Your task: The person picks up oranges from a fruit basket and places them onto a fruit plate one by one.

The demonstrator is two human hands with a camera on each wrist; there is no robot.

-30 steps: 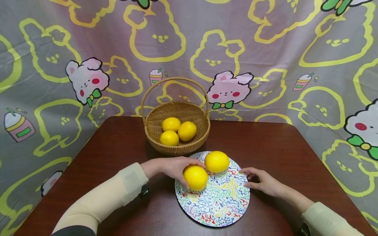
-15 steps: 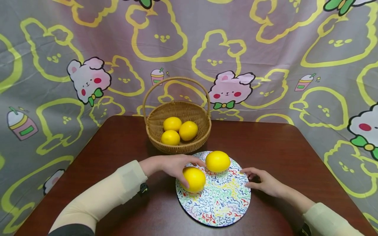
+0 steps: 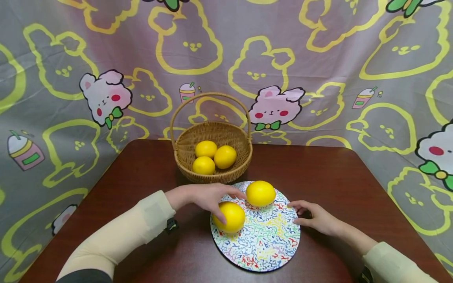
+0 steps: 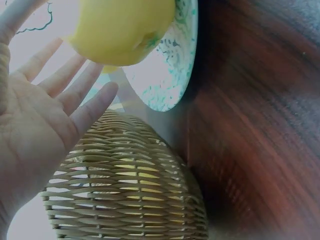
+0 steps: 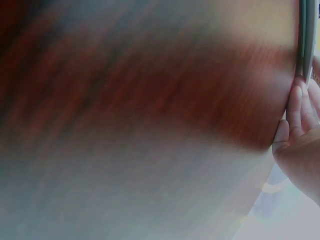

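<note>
A yellow lemon (image 3: 232, 217) lies on the left part of a round board (image 3: 264, 239) with a colourful squiggle pattern. My left hand (image 3: 209, 196) is around the lemon's far left side, thumb against it. In the left wrist view the fingers (image 4: 77, 92) are spread and nearly straight, and a stem scar shows on the lemon (image 4: 125, 30). Behind it on the board sits a second lemon (image 3: 260, 193), apart from the first. My right hand (image 3: 316, 218) touches the board's right rim with loosely bent fingers; the right wrist view catches them at the thin edge (image 5: 306, 40).
A wicker basket (image 3: 230, 131) with a tall handle stands behind the board, close to my left hand. Three lemons (image 3: 225, 157) lie inside it. All this is on a dark reddish wooden table (image 3: 301, 165), with a patterned cloth (image 3: 212, 39) hanging behind.
The nearer lemon has shifted slightly left and toward me, into the thumb, and a gap has widened between it and the left fingers. The right hand and the board keep their places.
</note>
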